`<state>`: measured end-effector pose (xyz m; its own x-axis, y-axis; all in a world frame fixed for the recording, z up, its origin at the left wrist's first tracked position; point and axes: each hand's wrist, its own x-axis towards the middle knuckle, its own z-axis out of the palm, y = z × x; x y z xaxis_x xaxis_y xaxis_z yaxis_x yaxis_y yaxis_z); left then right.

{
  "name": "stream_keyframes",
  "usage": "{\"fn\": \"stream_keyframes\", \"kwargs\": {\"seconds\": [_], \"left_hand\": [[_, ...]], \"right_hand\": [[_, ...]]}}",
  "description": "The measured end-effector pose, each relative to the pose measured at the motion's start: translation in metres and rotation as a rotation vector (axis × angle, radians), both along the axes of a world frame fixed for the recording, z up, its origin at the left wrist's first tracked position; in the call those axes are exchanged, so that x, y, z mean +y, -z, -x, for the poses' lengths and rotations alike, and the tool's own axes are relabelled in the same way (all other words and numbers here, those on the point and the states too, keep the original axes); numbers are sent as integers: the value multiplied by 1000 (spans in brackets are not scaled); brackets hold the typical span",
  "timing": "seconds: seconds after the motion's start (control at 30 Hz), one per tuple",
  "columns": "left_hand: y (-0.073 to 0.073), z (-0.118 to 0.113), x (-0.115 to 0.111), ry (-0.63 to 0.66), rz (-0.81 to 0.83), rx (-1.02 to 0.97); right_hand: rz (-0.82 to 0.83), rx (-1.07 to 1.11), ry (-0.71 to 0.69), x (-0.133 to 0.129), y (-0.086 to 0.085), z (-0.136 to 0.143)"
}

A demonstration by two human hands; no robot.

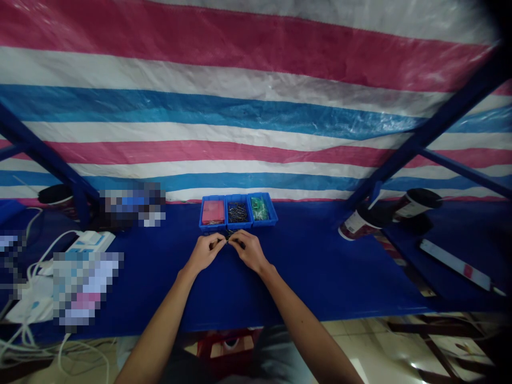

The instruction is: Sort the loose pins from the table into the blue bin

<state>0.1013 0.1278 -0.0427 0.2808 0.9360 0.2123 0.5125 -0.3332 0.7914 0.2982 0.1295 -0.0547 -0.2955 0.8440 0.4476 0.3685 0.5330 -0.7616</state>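
Observation:
My left hand (207, 252) and my right hand (248, 249) meet over the blue table, thumbs and fingertips pinched together. Whatever small thing is between them is too tiny to name. Just beyond the fingers stand three blue bins side by side. The left bin (201, 220) holds flat pink pieces (213, 212). Many thin, dark pieces (238, 212), screw-like in shape, fill the middle bin (227, 220). In the right bin (274, 216) lie green and clear pieces (260, 208). A few dark bits (227, 233) show on the table between the middle bin and my fingertips.
White power strips (94, 241) with tangled cables lie on the left, beside blurred-out items. At the right are two dark-lidded tubs (356, 224) (416, 205) and a long white power strip (456, 264). Blue frame posts (400, 144) slant up before a striped sheet (256, 133).

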Motion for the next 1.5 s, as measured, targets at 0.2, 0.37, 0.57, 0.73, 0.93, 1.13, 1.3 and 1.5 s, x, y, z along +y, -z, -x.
{"fn": "stream_keyframes", "kwargs": {"seconds": [0.2, 0.37, 0.57, 0.73, 0.93, 1.13, 1.3, 1.5], "left_hand": [[1, 0, 0, -15, -15, -7], [0, -1, -1, -29, -8, -10], [-1, -1, -1, -38, 6, -10], [1, 0, 0, -42, 13, -16], [0, 0, 0, -43, 9, -31], [1, 0, 0, -39, -5, -34], [-1, 0, -1, -40, 1, -17], [-3, 0, -1, -40, 0, -16]], "right_hand": [[-3, 5, -12, 0, 0, 0], [-30, 15, -6, 1, 0, 0], [-24, -10, 4, 1, 2, 1], [-37, -24, 5, 1, 2, 1], [-32, -34, 8, 0, 0, 1], [-28, -48, 4, -1, -1, 1], [-30, -78, 8, -1, -3, 0], [-33, -92, 6, -2, -6, -2]]}}
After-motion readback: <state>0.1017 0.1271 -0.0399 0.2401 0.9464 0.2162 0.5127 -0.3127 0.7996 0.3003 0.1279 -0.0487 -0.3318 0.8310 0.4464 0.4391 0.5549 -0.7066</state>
